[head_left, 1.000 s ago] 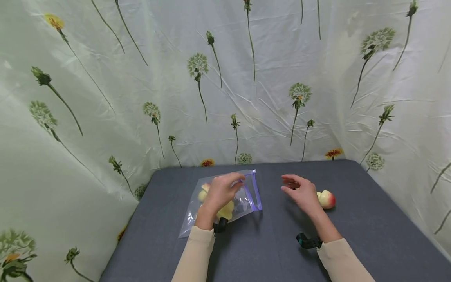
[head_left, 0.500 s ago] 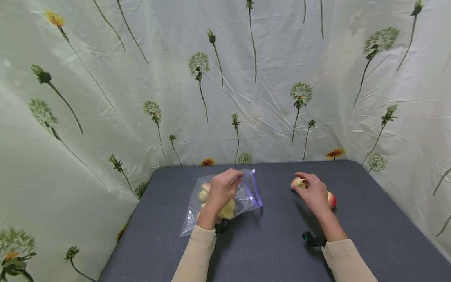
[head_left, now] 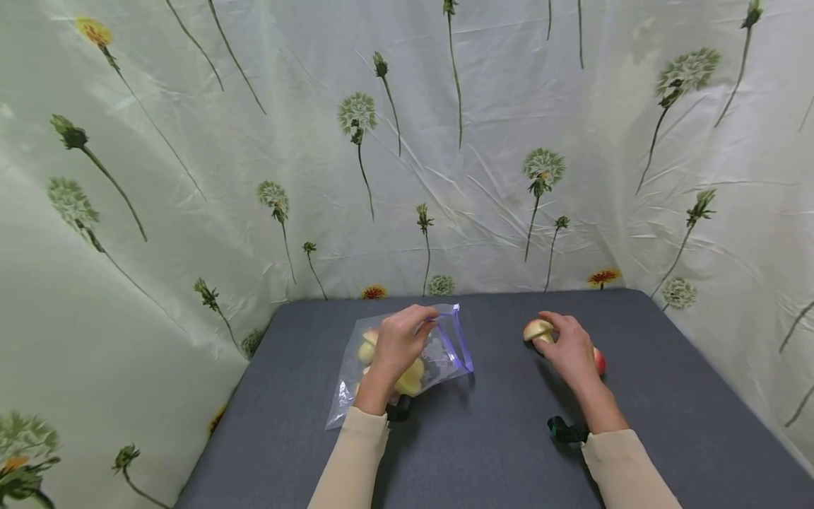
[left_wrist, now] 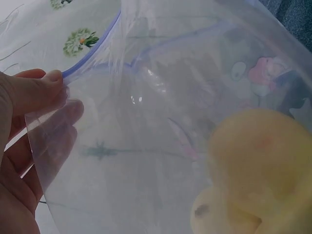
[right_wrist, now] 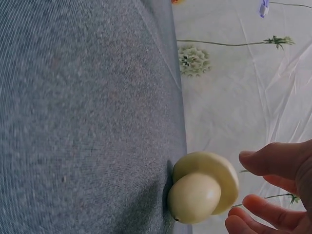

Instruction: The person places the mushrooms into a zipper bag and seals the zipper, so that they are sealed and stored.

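Observation:
My left hand (head_left: pixel 398 341) pinches the upper edge of the mouth of a clear zip bag (head_left: pixel 346 378) with a purple zipper. The thumb and fingers on the film show in the left wrist view. Several pale yellow mushroom-shaped pieces (left_wrist: pixel 263 151) lie inside the bag. My right hand (head_left: pixel 568 351) is just above a cream mushroom (head_left: pixel 538 329) with some red on its cap. In the right wrist view, thumb and fingers are spread, with a small gap to the cream mushroom (right_wrist: pixel 197 195), which rests on the table.
A second mushroom (head_left: pixel 599 361), red on the visible side, lies on the dark table (head_left: pixel 483 438) behind my right hand, mostly hidden by it. A floral curtain (head_left: pixel 407 141) rises behind and beside the table.
My right hand has moved to the right, and the cream mushroom that it hid has come into sight. My left hand keeps its hold on the bag, almost still.

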Demonstrator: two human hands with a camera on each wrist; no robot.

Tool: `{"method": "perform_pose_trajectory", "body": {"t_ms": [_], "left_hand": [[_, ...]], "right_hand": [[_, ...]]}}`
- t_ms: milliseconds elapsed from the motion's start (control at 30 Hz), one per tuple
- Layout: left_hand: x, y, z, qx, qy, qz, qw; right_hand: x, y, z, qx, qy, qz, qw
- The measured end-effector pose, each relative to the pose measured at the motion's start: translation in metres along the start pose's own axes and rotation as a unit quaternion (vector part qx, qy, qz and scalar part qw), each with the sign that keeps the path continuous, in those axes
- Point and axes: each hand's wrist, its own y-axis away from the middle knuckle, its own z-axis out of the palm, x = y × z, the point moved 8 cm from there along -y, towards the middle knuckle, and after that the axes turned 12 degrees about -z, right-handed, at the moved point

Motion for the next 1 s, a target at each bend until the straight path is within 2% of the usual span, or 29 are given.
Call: {"method": "perform_pose_trajectory", "body": {"t_ms": [367,767,1000], "left_hand": [[0.0029,0.0014,0.0039,-0.043,-0.04,-0.001,0.9983],[0.0038,-0.0002,0.0037,-0.068,-0.06,-0.011,0.9958],[0.0062,0.0003,0.0033,-0.059,-0.061,0.002,0.9964]], "right_hand": [[0.0023,-0.0019,0.0089,-0.037,0.029,-0.012,0.9988],[-0.0008,-0.0019,0.0093,-0.019,0.034,-0.023,0.999],[0.0029,0.0013,0.0101,-0.011,0.019,-0.013,0.9997]]}}
